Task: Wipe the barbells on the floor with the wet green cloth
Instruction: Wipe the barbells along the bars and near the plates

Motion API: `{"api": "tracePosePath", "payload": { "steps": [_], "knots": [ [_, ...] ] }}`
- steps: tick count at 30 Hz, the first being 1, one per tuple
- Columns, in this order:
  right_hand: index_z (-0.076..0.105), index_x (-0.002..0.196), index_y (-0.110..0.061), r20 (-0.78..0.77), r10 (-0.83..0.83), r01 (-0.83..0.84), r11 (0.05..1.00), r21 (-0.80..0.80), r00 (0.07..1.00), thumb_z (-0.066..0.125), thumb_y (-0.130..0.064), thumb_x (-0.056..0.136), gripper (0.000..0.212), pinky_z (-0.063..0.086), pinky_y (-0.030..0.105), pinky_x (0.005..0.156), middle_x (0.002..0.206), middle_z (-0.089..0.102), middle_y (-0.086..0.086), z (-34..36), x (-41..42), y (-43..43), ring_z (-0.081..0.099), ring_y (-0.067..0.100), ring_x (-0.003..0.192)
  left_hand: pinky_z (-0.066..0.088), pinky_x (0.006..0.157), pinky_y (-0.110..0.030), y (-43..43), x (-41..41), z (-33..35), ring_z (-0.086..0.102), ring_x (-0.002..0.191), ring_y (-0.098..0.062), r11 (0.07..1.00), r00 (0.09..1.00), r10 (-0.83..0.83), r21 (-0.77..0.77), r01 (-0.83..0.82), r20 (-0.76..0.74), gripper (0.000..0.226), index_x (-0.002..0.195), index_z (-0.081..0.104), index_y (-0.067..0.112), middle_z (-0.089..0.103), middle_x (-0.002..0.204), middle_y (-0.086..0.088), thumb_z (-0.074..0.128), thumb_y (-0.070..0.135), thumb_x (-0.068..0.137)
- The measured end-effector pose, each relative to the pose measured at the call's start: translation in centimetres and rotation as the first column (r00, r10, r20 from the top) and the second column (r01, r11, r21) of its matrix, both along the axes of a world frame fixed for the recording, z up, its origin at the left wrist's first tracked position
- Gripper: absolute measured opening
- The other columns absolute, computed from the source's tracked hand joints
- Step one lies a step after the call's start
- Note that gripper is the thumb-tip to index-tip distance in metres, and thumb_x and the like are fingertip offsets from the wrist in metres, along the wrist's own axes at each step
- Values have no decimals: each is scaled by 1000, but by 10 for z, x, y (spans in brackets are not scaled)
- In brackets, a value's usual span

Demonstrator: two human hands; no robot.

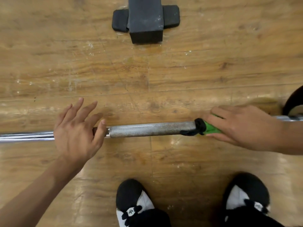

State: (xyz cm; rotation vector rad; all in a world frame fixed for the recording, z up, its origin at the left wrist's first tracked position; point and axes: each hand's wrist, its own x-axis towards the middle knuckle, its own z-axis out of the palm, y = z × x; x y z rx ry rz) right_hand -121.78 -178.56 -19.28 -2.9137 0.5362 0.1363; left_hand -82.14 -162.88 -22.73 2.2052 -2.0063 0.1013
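Wood-plank floor (180,76) seen from above. Bottom: two black-and-white shoes (131,199), cut off by the frame edge. Centre: barbell (150,129) running left to right, both ends out of frame. The left hand (77,131), fingers spread and released, lies over the smooth shaft. The right hand (242,126) clasps the green cloth (210,128), mostly hidden, around the bar. Top: black equipment foot (145,18), cropped.

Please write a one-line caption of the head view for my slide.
Right hand grips a green cloth around a barbell on the wooden floor; the left hand, fingers spread, is above it.
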Motion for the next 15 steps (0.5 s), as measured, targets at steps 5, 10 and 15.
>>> {"api": "tracePosePath", "payload": {
  "steps": [5, 10, 15],
  "knots": [
    [44, 107, -17, 45, 13, -14, 1000, 12, 999, 31, -51, 109, 36, 33, 29, 37, 85, 63, 6, -11, 60, -2, 61, 24, 59, 42, 103, -49, -22, 1, -1, 54, 139, -36, 996, 997, 73, 50, -73, -10, 61, 99, 84, 14, 71, 131, -9, 32, 46, 106],
    [40, 108, -16, 96, 80, -80, 997, -3, 992, 38, -54, 102, 39, 23, 27, 40, 83, 61, 6, -22, 124, -3, 58, 25, 57, 28, 113, -51, -38, 2, 2, 47, 141, -36, 968, 976, 202, 137, -212, 82, 63, 103, 81, 18, 68, 136, -8, 24, 45, 107],
    [43, 117, -20, 72, 36, -37, 999, 24, 997, 18, -59, 103, 48, 29, 28, 41, 93, 64, 3, -21, 129, -21, 64, 25, 67, 14, 125, -46, -56, 1, 20, 29, 154, -33, 900, 949, 315, 324, -291, -25, 74, 133, 69, 16, 49, 156, -16, 12, 54, 104]
  ]
}}
